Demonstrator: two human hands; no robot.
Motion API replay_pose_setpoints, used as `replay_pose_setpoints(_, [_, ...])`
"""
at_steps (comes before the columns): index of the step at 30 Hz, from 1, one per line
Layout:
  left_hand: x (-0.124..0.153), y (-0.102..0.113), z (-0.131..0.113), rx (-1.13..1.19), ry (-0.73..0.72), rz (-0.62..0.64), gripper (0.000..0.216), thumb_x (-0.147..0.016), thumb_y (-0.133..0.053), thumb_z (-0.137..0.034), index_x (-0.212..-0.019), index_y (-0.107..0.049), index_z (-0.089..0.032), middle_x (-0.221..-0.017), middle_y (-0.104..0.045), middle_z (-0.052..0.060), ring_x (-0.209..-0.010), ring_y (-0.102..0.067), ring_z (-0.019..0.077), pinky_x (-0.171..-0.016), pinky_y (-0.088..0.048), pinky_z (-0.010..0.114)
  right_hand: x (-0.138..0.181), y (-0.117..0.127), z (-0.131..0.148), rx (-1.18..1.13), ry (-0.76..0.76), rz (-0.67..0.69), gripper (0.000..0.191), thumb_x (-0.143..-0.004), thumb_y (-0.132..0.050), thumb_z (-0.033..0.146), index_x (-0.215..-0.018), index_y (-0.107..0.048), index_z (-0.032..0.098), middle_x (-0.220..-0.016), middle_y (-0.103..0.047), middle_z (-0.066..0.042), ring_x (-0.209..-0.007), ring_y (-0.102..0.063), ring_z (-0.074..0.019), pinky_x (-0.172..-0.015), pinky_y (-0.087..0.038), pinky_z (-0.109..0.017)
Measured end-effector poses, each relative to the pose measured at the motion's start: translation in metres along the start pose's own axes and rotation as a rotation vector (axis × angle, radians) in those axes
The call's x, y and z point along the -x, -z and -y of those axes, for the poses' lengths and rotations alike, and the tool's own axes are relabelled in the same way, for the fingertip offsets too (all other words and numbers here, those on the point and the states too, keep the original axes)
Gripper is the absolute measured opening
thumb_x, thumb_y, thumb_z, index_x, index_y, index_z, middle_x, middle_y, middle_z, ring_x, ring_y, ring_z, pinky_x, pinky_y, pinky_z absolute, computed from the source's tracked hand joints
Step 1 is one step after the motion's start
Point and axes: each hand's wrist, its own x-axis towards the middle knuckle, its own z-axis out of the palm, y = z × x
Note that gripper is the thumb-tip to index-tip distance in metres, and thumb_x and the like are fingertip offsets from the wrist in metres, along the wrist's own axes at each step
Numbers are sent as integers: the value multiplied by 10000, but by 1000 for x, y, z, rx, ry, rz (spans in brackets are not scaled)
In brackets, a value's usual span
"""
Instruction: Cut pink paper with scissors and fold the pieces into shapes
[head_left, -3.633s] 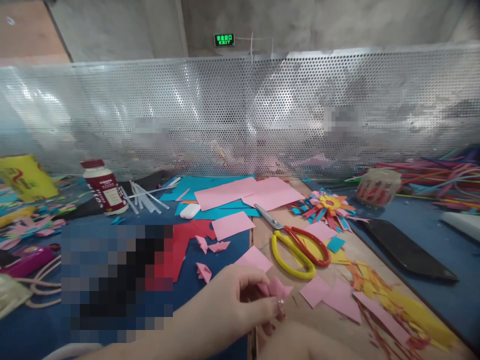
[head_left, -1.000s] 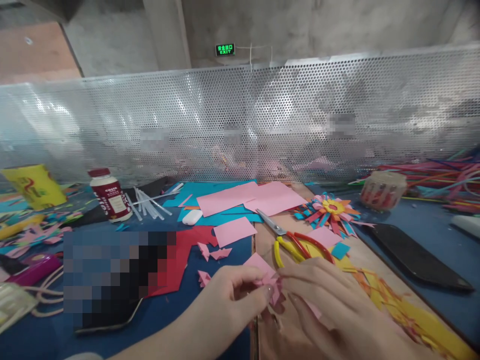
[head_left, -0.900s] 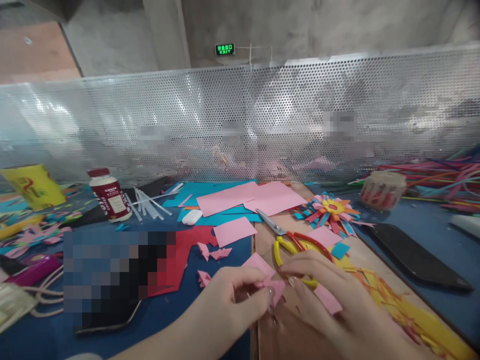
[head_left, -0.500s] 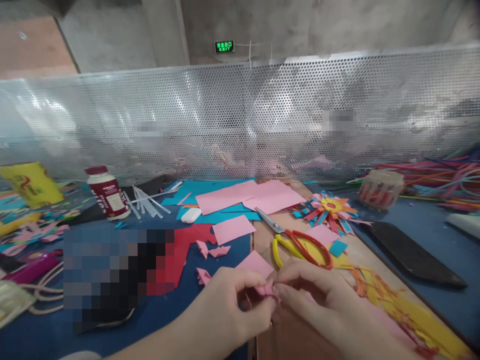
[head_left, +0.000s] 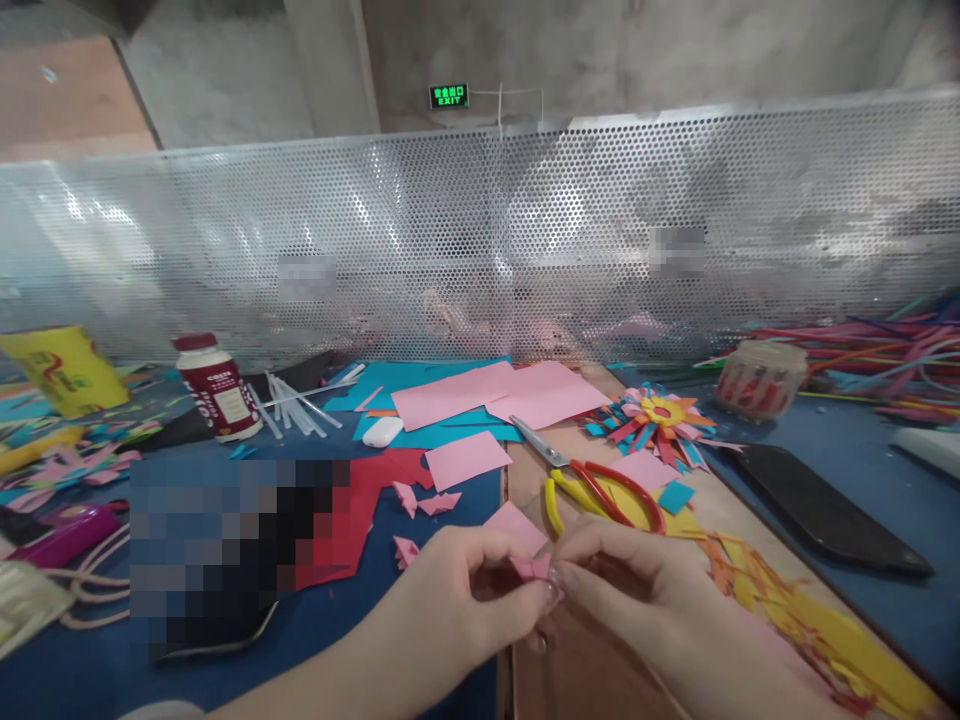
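Note:
Between my two hands is a small folded piece of pink paper (head_left: 531, 568), partly hidden by fingers. My left hand (head_left: 480, 590) pinches it between thumb and fingertips. From the other side my right hand (head_left: 630, 590) closes its thumb and index finger on the paper's right end. Just beyond them lies a flat pink paper piece (head_left: 516, 526). Several small folded pink paper shapes (head_left: 439, 503) rest on the blue cloth left of my hands. Scissors (head_left: 592, 485) with red and yellow handles lie behind my right hand, blades pointing away.
Pink sheets (head_left: 457, 395) overlap blue paper (head_left: 360, 385) at the back. A paper flower (head_left: 661, 410) sits behind the scissors. A dark red-and-white bottle (head_left: 217, 390) and yellow container (head_left: 67, 370) stand left. Yellow paper strips (head_left: 795, 610) lie right, near a black slab (head_left: 832, 510). Perforated metal screen (head_left: 420, 230) behind.
My fingers have shifted slightly on the folded pink paper, and my left thumb has moved up a little. Everything else lies where it was.

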Motion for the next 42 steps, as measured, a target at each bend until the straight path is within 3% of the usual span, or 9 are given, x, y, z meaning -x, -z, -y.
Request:
replay_pose_setpoints(9, [3,3,1,-7,-23,14,243,-729,-574,-387,-709,-568,-145,-708,-638,7,-671,-590,126,-624,-421,231,-1,1,-1,31,55,23,175,-796,-515,284,-678,-605,192,-678,-633,2,-672,-589,-126,-619,-469,-206])
replay_pose_setpoints(13, [2,4,3,-11,-48,30,237,-732,-570,-378,-715,-590,-143,-714,-640,13,-679,-584,136,-644,-427,247,-3,1,-8,46,118,41,136,-809,-510,291,-809,-617,208,-745,-641,-9,-661,-592,-123,-615,-475,-211])
replay_pose_setpoints(20, [5,4,1,-116,-23,43,244,-732,-556,-364,-692,-595,-126,-715,-641,34,-699,-589,162,-637,-427,255,0,-1,-21,123,337,28,101,-813,-508,188,-824,-606,209,-815,-621,-27,-742,-586,-124,-661,-476,-210])
replay_pose_setpoints(26, [6,3,0,-40,-52,94,200,-774,-511,-309,-743,-599,-133,-740,-633,30,-684,-587,136,-598,-414,218,0,5,-17,273,515,6,138,-779,-518,97,-818,-593,205,-759,-623,-9,-705,-586,-111,-639,-474,-200])
replay_pose_setpoints(32, [8,4,-5,20,-97,121,180,-791,-467,-211,-712,-605,-127,-673,-606,11,-602,-536,90,-560,-396,186,0,13,-15,418,618,30,184,-792,-504,101,-885,-611,218,-847,-629,-20,-767,-599,-112,-673,-494,-184])
replay_pose_setpoints(42, [6,3,-2,28,-98,83,168,-796,-464,-217,-691,-564,-133,-645,-562,-13,-547,-479,67,-546,-377,184,0,21,-16,681,878,36,242,-820,-474,117,-1020,-595,180,-941,-642,-67,-883,-597,-144,-751,-504,-209])
